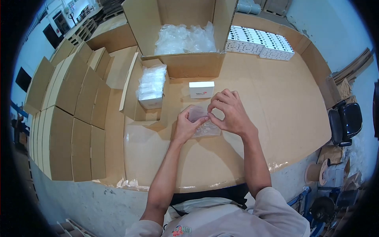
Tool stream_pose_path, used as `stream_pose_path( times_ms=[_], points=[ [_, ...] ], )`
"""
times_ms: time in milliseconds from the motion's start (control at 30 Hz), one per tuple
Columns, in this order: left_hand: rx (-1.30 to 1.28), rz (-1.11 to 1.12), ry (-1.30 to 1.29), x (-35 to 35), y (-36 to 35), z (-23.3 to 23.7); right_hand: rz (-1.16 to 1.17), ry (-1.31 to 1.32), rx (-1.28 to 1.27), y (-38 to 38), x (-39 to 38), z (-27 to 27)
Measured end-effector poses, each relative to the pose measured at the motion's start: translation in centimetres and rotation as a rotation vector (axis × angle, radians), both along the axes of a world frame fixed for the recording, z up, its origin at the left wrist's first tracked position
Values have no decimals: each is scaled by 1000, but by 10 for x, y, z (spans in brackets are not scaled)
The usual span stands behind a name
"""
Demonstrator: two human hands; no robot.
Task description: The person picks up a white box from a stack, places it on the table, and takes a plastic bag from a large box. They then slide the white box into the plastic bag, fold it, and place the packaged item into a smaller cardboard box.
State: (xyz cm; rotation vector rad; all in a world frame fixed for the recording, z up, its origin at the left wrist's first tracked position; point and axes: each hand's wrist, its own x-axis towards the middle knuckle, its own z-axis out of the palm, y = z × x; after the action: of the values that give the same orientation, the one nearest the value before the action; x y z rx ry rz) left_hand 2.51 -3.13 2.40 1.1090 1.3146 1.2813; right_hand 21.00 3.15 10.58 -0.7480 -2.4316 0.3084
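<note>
Over the middle of the cardboard-covered table, my left hand is closed on a clear plastic bag, thumb on top near its edge. My right hand pinches the same bag's edge between thumb and forefinger, its other fingers curled above. Just beyond my hands, a small white box with red print stands on the table, touched by neither hand. To the left of it, an open carton holds a row of white boxes wrapped in clear plastic.
A large open cardboard box full of clear bags stands at the back. Several printed white boxes are stacked at the back right. Brown cartons are piled along the left. A cardboard wall edges the right side.
</note>
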Motion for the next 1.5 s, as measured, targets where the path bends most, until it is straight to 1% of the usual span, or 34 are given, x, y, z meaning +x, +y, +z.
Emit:
stream_pose_path(
  times_ms=[100,200,333,400,500,533,633,733,833,933,1033,1133,1233,1333,1433,1500],
  points=[
    [-29,27,42,1,0,-3,2,-136,-83,-5,-8,25],
    [-2,3,69,1,1,-6,30,-241,-122,0,-17,31],
    [15,-61,72,-1,-2,-1,130,-270,-276,11,-25,32],
    [-51,-75,153,-4,-2,-6,175,-237,-321,13,-27,35],
    [-157,-120,218,-5,1,-11,129,-237,-444,12,-28,40],
    [-193,-138,231,-6,2,-11,139,-227,-428,13,-27,38],
    [-133,-116,113,-2,1,-10,174,-220,-397,19,-26,29],
    [-69,-93,157,-2,2,-13,190,-256,-420,22,-28,28],
    [-104,-127,178,-3,0,0,175,-281,-448,21,-32,28],
    [33,-108,108,-1,-1,2,158,-309,-451,23,-33,23],
    [21,-105,144,-1,-1,-2,159,-311,-462,24,-35,23],
    [32,-92,125,0,-3,2,145,-307,-472,24,-36,23],
    [-24,-147,66,-2,-2,3,161,-318,-475,23,-37,29],
    [18,-193,-46,-2,1,-4,216,-306,-445,26,-33,23],
    [41,-170,-20,-2,2,-13,235,-304,-446,29,-30,17],
    [-22,-186,15,-2,0,-7,210,-336,-487,26,-33,29]
  ],
)
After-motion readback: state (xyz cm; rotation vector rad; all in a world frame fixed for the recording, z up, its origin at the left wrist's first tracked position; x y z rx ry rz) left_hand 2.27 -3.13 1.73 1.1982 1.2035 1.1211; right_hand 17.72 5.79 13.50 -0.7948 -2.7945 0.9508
